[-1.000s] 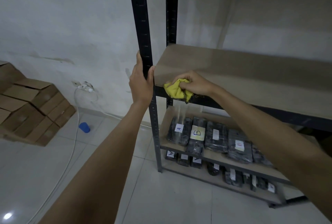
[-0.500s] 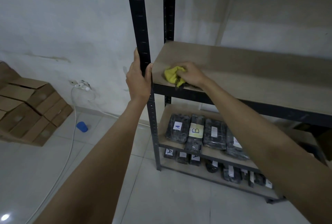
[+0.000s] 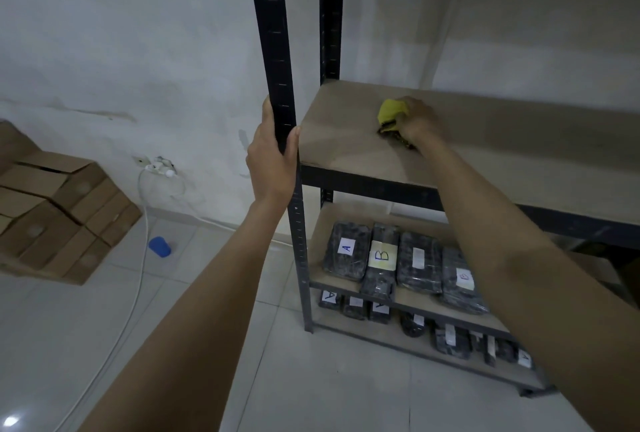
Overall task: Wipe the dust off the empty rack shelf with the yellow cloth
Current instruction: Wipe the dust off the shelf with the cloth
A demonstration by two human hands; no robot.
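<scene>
The empty rack shelf (image 3: pixel 502 154) is a bare beige board on a dark metal frame, at chest height on the right. My right hand (image 3: pixel 417 125) presses a bunched yellow cloth (image 3: pixel 391 112) flat on the board, toward its back left part. My left hand (image 3: pixel 273 161) is wrapped around the black front left post (image 3: pixel 273 43) of the rack, level with the shelf's corner. A dark edge of the cloth pokes out under my right palm.
Lower shelves hold black wrapped packs (image 3: pixel 381 258) with white labels A and B. Stacked cardboard boxes (image 3: pixel 59 209) lie on the floor at left. A white cable (image 3: pixel 138 258) runs from a wall socket (image 3: pixel 156 164), past a blue cup (image 3: pixel 160 246) on the tiles.
My right hand has pushed the yellow cloth from the shelf's front left edge back across the board toward the wall. My left hand has kept its grip on the post.
</scene>
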